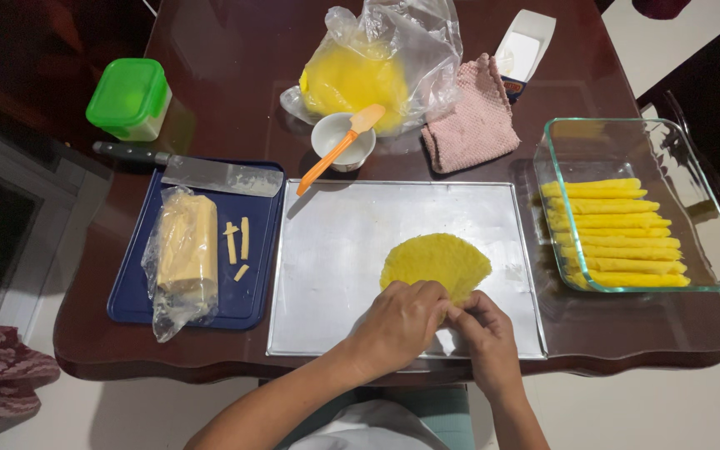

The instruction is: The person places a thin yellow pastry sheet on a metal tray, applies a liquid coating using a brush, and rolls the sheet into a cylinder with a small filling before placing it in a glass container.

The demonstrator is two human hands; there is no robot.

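A round yellow wrapper (437, 260) lies on the metal baking sheet (335, 250). My left hand (397, 325) and my right hand (487, 329) meet at its near edge, fingers pinching and folding that edge; what lies under the fingers is hidden. A glass dish (710, 242) at the right holds several yellow rolls (618, 237) laid side by side.
A blue tray (127, 304) at the left carries a wrapped cheese block (185, 250), cut cheese sticks (239, 242) and a cleaver (210, 173). Behind the sheet: a white bowl (339, 152) with an orange spatula (339, 148), a plastic bag of yellow wrappers (360, 75), a pink cloth (470, 121), a green-lidded container (129, 97).
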